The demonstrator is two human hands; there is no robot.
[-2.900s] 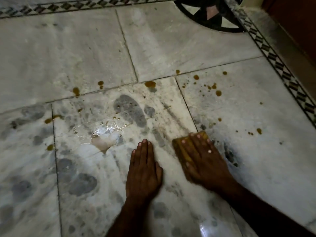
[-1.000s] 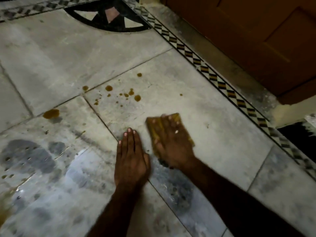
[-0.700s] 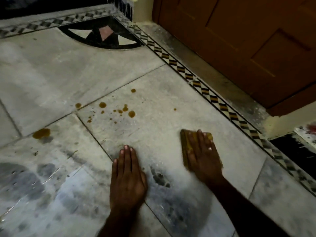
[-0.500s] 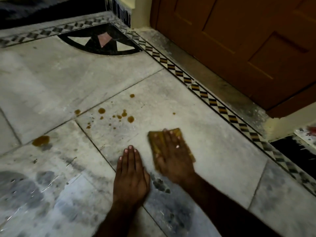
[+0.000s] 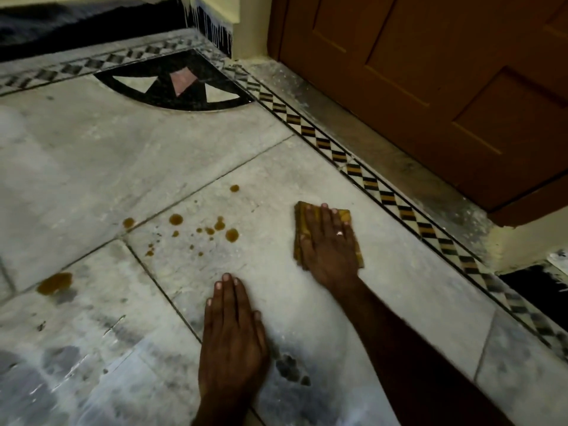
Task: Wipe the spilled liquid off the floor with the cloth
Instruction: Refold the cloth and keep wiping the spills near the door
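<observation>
head view: we've got the right hand (image 5: 330, 245) flat and open on the cloth (image 5: 353, 238), right of centre.
left hand (image 5: 232, 333): open, palm down, bracing at bottom centre.
drops (image 5: 215, 229): left of cloth, unwiped.
tip: we'd sweep left, pressing evenly.

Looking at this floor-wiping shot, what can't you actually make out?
- Head view: most of the cloth is hidden under the right hand.
- Floor beneath the left hand is covered by the palm.
- Both forearms are cut off by the bottom edge.
- The smallest brown drops are too tiny to count.
</observation>
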